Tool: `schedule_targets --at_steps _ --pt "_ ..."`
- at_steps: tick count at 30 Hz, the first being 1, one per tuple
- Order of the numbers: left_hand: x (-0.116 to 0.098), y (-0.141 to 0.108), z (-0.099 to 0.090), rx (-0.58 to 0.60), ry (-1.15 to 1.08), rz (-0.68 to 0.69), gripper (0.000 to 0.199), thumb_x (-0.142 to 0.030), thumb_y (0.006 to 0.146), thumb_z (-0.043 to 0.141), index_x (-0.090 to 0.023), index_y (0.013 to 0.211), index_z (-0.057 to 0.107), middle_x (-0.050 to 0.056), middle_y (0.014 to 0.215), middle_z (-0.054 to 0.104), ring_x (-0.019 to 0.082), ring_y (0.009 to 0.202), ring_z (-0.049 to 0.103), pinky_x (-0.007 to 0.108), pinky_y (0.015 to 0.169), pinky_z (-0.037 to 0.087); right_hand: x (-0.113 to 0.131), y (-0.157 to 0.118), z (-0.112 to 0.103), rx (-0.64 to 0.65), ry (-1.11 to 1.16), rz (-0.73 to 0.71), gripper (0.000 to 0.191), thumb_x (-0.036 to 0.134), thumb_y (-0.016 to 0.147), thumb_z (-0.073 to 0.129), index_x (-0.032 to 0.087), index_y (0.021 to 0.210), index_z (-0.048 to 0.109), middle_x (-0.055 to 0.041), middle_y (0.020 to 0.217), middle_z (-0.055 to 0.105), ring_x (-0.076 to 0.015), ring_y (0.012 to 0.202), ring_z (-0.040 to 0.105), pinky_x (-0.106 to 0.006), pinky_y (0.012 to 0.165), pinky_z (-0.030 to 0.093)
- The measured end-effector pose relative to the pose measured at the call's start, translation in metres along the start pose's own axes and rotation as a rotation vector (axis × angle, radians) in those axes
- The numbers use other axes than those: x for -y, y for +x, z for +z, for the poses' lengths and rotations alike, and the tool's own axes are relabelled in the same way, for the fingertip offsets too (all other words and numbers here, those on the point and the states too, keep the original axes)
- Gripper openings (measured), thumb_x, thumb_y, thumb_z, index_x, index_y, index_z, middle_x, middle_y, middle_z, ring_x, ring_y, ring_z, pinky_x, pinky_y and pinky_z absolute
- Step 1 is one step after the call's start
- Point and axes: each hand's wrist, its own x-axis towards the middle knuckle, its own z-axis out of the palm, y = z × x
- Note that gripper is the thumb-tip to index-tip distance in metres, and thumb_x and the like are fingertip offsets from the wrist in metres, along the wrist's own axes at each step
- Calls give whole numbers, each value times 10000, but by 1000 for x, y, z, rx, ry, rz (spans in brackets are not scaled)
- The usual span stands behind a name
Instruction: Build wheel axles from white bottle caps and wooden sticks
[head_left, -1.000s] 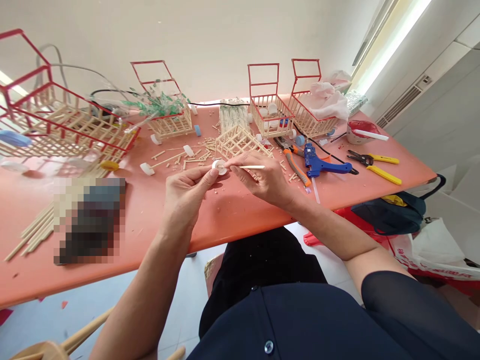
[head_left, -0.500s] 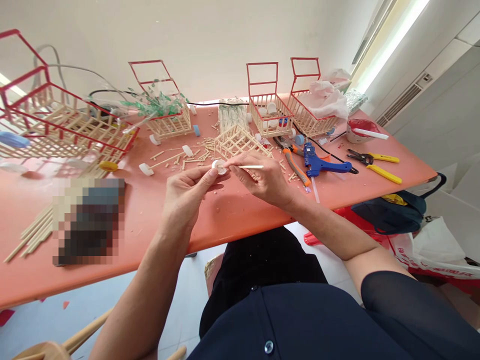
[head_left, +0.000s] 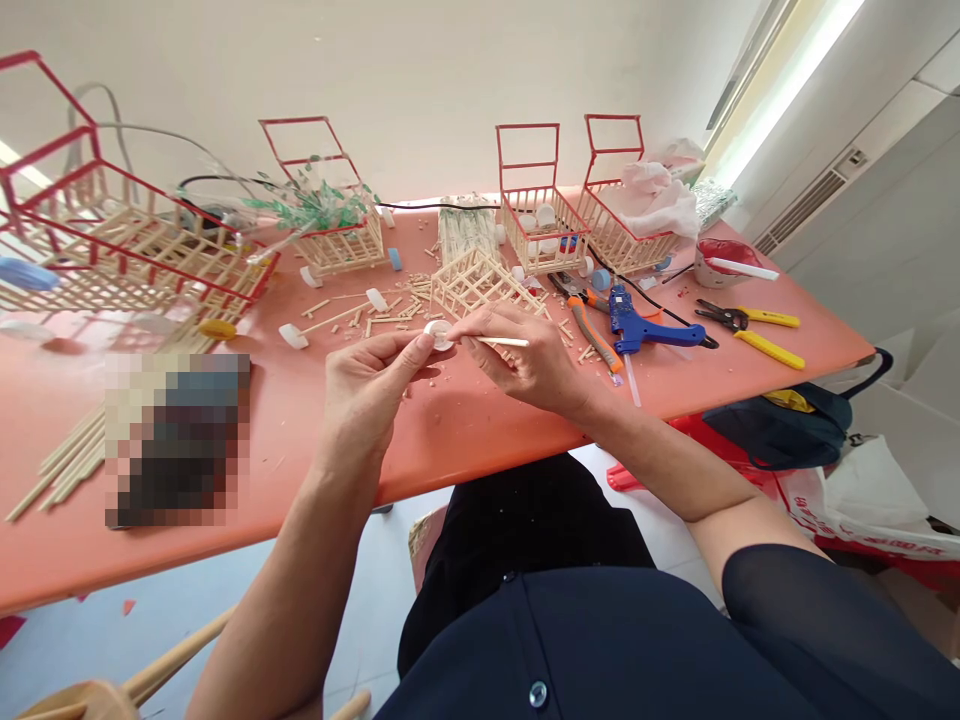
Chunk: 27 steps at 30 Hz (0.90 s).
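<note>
My left hand [head_left: 373,385] pinches a white bottle cap [head_left: 437,334] between thumb and fingers, above the table's front part. A short wooden stick [head_left: 504,342] is gripped in my right hand [head_left: 529,365]; its near end points right, and its other end is hidden by my fingers at the cap. I cannot tell whether stick and cap are joined. Just behind my hands lies a small open frame of glued sticks [head_left: 484,283] among cut stick pieces. A stick axle [head_left: 341,316] with a white cap on each end rests left of it.
Stick-built carts with red handles, one the large cart [head_left: 142,235], line the back. At right are a blue glue gun [head_left: 645,328], orange-handled pliers [head_left: 592,325], yellow-handled pliers [head_left: 750,325] and a paint cup [head_left: 724,262]. Long sticks [head_left: 71,465] and a blurred dark object [head_left: 184,440] lie left.
Both hands stay almost in place with the cap and the stick. The stick's free end dips slightly; the camera view shifts a little.
</note>
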Motion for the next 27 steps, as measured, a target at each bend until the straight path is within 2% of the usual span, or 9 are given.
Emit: schedule_targets --at_steps 5,12,20,27 --pt "0 -1 0 -3 31 -9 395 -548 848 882 -184 1002 881 95 965 868 262 947 841 295 792 657 0 0 -1 21 11 20 225 189 1108 533 192 1134 757 -75 1114 812 -170 1073 752 -318 980 587" --pt "-1 3 -1 17 -60 -78 481 -626 792 893 -188 986 855 97 982 864 275 956 850 280 743 655 0 -1 -1 20 -25 51 237 244 1111 520 216 1125 754 -67 1061 801 -183 1061 746 -336 992 586" --pt "-1 1 -2 -10 34 -41 433 -571 832 874 -190 1037 873 104 1011 870 268 943 843 300 765 659 1 0 -1 -14 -70 32 229 278 1121 502 187 1104 712 -78 1065 807 -178 1036 757 -328 952 584" --pt "-4 -1 0 -28 47 -25 384 -533 831 883 -202 1026 887 88 988 873 239 889 831 277 720 635 -1 -1 -2 15 -60 59 252 335 1134 516 200 1075 720 -71 1040 800 -177 1025 749 -331 958 580"
